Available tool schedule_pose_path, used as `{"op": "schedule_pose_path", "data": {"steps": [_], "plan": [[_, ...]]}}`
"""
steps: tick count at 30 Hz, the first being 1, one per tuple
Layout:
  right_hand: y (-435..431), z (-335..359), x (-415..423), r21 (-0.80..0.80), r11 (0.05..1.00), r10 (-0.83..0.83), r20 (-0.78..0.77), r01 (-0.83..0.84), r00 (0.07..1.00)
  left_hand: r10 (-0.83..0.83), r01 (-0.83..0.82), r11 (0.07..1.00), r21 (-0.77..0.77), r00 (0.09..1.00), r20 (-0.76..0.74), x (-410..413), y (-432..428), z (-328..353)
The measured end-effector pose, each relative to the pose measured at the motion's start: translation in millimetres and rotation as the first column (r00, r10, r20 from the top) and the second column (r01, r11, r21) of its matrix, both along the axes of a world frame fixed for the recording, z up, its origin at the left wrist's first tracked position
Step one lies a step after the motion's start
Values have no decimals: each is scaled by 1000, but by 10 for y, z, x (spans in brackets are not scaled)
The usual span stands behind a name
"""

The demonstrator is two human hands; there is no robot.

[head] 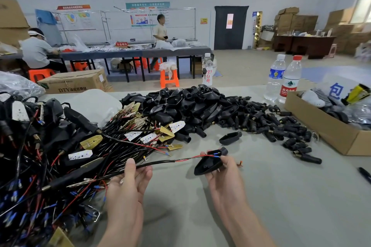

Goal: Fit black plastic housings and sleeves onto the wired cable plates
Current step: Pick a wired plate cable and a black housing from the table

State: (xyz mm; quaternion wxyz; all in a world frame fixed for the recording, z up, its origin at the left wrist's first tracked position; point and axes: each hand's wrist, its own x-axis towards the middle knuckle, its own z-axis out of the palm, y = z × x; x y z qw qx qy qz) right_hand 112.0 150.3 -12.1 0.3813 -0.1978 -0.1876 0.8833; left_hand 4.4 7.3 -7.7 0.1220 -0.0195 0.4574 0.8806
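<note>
Head cam: both hands out over the table point(281, 206), palms up. Left hand point(128, 184) pinches a black cable point(156, 163) btwn thumb and fingers; the fingers lie fairly straight under it. Cable runs across to the right hand point(222, 178), and its red wire point(192, 158) w/ blue tip reaches the neck of a housing point(208, 165). Right hand grips that housing, thumb on one side, fingers curled under, pointed end towards the left hand. Can't tell if the wire tip is inside the neck or just over it.

Beyond the left hand and out to its left: big tangle of wires point(60, 166), red and black w/ blue tips, w/ plates point(176, 126) mixed in, some white, some brass-coloured. Beyond both hands: heap of housings point(180, 104). Beyond the right hand and spreading to its right: heap of sleeves point(281, 124). One loose housing point(230, 137) lies alone btwn the right hand and the heaps. Small orange bit point(240, 164) on the table just beside the right fingers. Well right of the right hand: cardboard box point(325, 132) w/ cloth and bags in it, two bottles point(289, 82) beyond its near corner. Dark pen point(364, 174) at the far right edge.
</note>
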Motion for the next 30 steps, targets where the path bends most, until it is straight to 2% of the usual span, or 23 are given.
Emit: {"op": "schedule_pose_path", "data": {"steps": [9, 19, 26, 30], "plan": [[27, -32, -9, 62, 991, -123, 69, 119, 990, -33, 33, 999, 2, 999, 7, 43, -21, 88], [8, 12, 16, -19, 1000, -17, -49, 16, 999, -41, 39, 998, 40, 999, 32, 36, -29, 93], [-3, -22, 23, 25, 999, 43, -11, -43, 999, -66, 59, 991, 119, 997, 52, 31, -30, 123], [10, -11, 10, -52, 998, 31, -62, -34, 998, -61, 58, 995, 83, 997, 40, 32, -26, 97]]}}
